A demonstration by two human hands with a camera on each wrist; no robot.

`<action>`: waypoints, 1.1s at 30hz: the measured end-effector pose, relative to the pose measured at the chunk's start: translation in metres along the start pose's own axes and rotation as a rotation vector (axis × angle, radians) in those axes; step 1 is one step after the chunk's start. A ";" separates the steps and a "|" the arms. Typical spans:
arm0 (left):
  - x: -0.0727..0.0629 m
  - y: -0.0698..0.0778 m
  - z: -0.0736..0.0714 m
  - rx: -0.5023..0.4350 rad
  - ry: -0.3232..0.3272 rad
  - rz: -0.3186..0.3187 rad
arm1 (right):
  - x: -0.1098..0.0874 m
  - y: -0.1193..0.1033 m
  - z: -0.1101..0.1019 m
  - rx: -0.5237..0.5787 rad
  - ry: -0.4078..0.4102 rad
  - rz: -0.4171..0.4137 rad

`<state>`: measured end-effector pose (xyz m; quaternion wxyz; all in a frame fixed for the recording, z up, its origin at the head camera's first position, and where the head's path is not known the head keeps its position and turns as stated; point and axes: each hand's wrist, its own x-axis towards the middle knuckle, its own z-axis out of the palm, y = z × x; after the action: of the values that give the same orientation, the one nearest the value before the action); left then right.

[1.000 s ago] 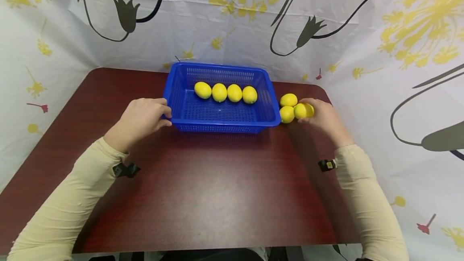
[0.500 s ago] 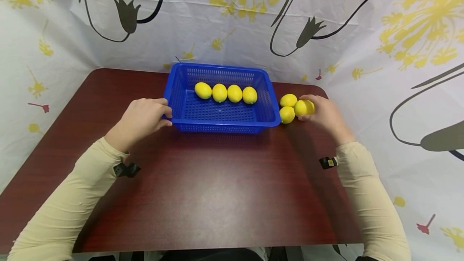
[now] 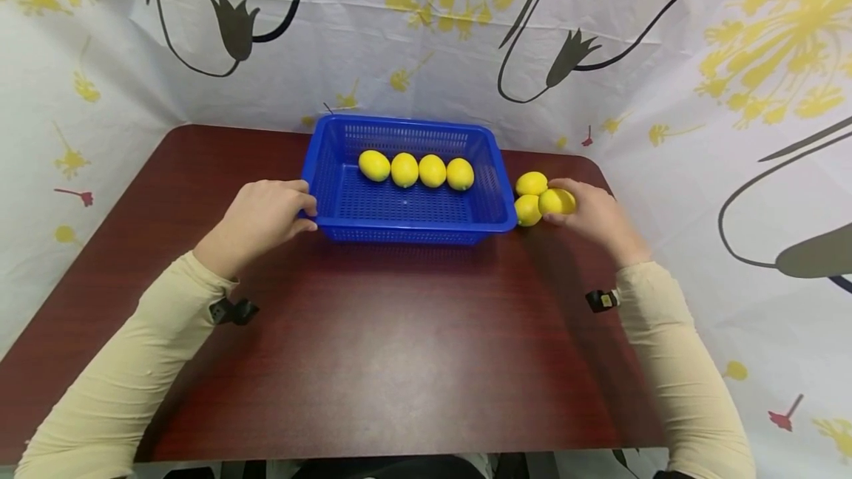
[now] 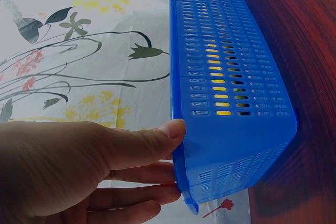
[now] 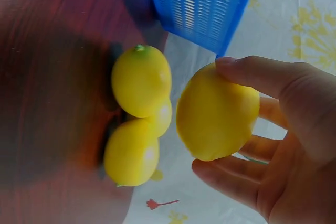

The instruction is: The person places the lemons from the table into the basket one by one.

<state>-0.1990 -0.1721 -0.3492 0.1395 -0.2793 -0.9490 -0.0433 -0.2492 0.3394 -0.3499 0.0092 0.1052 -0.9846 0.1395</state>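
A blue plastic basket [image 3: 399,226] stands at the back of the table, with a row of several lemons [image 3: 404,170] inside along its far side. My left hand [image 3: 262,220] pinches the basket's left rim; in the left wrist view the thumb [image 4: 172,128] lies on the near side of the rim and fingers are behind it. Right of the basket, my right hand [image 3: 595,216] holds a lemon [image 5: 215,116] between thumb and fingers, raised off the table. Close by on the table lie more lemons [image 5: 142,80]; the right wrist view shows three, one partly hidden behind the others.
The dark red-brown table [image 3: 399,353] extends in front of the basket and to its left. Behind and to the right hangs a white cloth [image 3: 426,43] printed with flowers. Each wrist carries a small black camera [image 3: 231,311].
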 end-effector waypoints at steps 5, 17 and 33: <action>0.000 0.000 0.000 -0.007 0.005 0.002 | -0.003 0.009 0.015 -0.028 -0.034 0.070; 0.000 -0.001 0.001 -0.011 0.011 0.003 | -0.007 0.027 0.043 -0.076 -0.087 0.114; 0.000 -0.001 0.001 -0.006 0.003 -0.006 | -0.003 0.033 0.048 -0.079 -0.099 0.121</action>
<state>-0.1994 -0.1724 -0.3506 0.1401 -0.2769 -0.9495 -0.0472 -0.2524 0.3576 -0.4051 -0.0437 0.0519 -0.9931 0.0954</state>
